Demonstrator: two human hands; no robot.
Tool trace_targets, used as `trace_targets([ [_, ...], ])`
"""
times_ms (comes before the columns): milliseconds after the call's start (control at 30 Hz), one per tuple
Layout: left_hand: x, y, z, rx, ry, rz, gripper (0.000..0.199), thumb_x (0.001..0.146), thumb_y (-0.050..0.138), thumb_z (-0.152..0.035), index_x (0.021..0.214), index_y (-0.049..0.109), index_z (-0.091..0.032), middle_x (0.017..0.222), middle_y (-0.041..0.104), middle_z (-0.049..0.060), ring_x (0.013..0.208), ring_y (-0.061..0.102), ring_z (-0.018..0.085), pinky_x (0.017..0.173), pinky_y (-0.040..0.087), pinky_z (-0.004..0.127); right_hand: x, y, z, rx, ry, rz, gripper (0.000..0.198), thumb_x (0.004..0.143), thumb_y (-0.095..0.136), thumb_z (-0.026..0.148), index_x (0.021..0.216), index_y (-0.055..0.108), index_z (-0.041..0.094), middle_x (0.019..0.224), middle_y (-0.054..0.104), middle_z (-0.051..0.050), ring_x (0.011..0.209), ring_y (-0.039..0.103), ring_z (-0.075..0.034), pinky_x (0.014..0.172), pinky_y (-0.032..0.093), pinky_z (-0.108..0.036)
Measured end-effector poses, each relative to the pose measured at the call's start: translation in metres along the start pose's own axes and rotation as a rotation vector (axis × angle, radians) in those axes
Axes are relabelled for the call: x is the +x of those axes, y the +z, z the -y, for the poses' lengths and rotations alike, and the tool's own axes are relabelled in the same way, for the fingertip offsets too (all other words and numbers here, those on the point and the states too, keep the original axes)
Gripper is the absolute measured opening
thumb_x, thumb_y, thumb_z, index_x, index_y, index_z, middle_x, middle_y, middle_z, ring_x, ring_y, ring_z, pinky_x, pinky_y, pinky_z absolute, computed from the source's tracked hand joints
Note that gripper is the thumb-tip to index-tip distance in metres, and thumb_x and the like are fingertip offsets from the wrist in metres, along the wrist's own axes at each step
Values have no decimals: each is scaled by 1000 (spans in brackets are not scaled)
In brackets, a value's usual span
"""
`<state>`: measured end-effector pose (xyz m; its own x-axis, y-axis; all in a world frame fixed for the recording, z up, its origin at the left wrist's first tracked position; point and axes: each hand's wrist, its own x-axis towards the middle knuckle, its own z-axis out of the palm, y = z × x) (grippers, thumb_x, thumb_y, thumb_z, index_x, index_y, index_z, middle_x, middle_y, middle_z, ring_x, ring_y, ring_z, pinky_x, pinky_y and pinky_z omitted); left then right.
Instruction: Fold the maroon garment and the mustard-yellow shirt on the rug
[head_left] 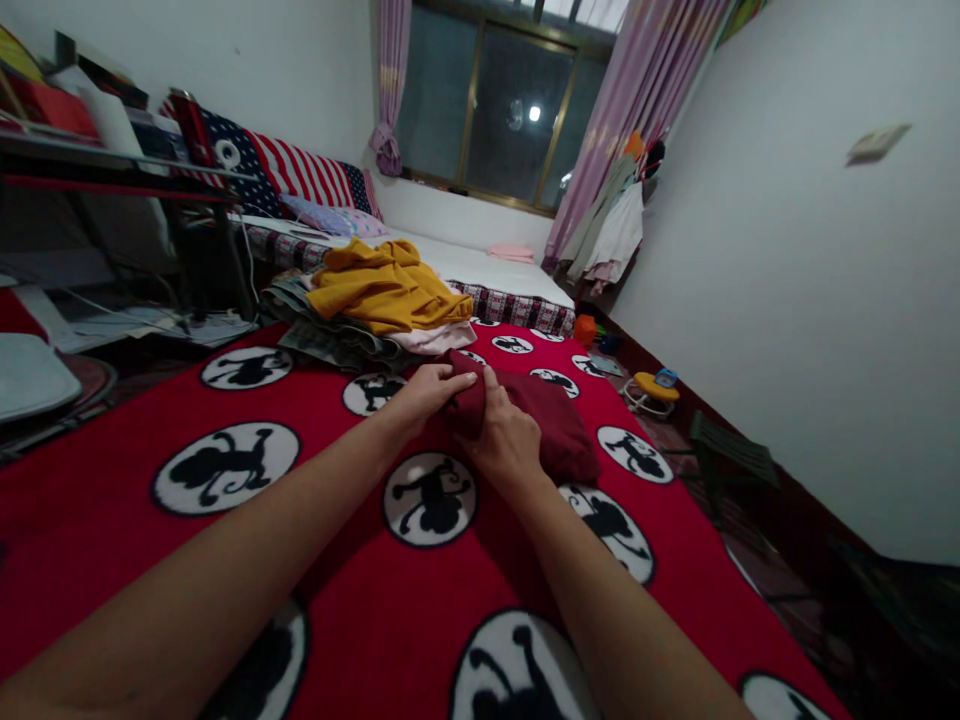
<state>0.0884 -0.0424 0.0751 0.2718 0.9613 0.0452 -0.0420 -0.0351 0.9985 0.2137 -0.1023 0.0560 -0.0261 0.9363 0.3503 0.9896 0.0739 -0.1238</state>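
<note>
A dark red folded garment (553, 418) lies on a red blanket (337, 570) printed with white circles and black monkey figures. My left hand (429, 392) grips the garment's left end, its thumb pointing right along the cloth. Close beside it, my right hand (507, 432) holds the same end, with fingers pointing away from me and partly hidden. What kind of garment it is cannot be made out. Just beyond my hands sits a pile of clothes, with a mustard-yellow garment (386, 285) on top and a pale pink one (442, 338) below.
A second bed (480, 268) stands under the window, with pillows at its left. On the left is a cluttered desk (112, 165). A folding stool (731, 450) and a small yellow stool (651, 388) stand on the floor at right, by the wall.
</note>
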Motion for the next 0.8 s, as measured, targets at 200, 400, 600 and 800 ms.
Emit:
trace_targets([
  [200, 7, 1, 14, -102, 34, -15, 48, 82, 55, -60, 93, 66, -16, 97, 72, 9, 79, 69, 20, 70, 55, 33, 16, -16, -40, 264, 97, -232, 48, 82, 57, 35, 129, 58, 27, 95, 74, -6, 91, 68, -26, 81, 48, -31],
  [400, 0, 22, 35, 318, 417, 103, 50, 71, 70, -41, 115, 66, -17, 120, 67, 13, 113, 61, 32, 99, 47, 46, 36, -38, -75, 882, 325, -603, 38, 74, 60, 39, 97, 68, 10, 87, 71, -5, 82, 64, -23, 66, 53, -29],
  [600, -26, 62, 46, 353, 635, 14, 133, 50, 88, -42, 156, 10, -21, 154, 31, 17, 140, 34, 37, 111, 37, 48, 46, -41, -69, 1548, 435, -830, 52, 69, 67, 36, 116, 61, 13, 104, 71, -7, 96, 67, -23, 81, 59, -38],
  [800, -21, 36, 23, 426, 807, -164, 69, 78, 52, -9, 144, 43, -24, 140, 54, 6, 128, 51, 23, 109, 40, 37, 48, -32, -61, 1814, 409, -514, 37, 76, 61, 38, 107, 63, 19, 99, 73, -5, 100, 67, -21, 89, 56, -39],
])
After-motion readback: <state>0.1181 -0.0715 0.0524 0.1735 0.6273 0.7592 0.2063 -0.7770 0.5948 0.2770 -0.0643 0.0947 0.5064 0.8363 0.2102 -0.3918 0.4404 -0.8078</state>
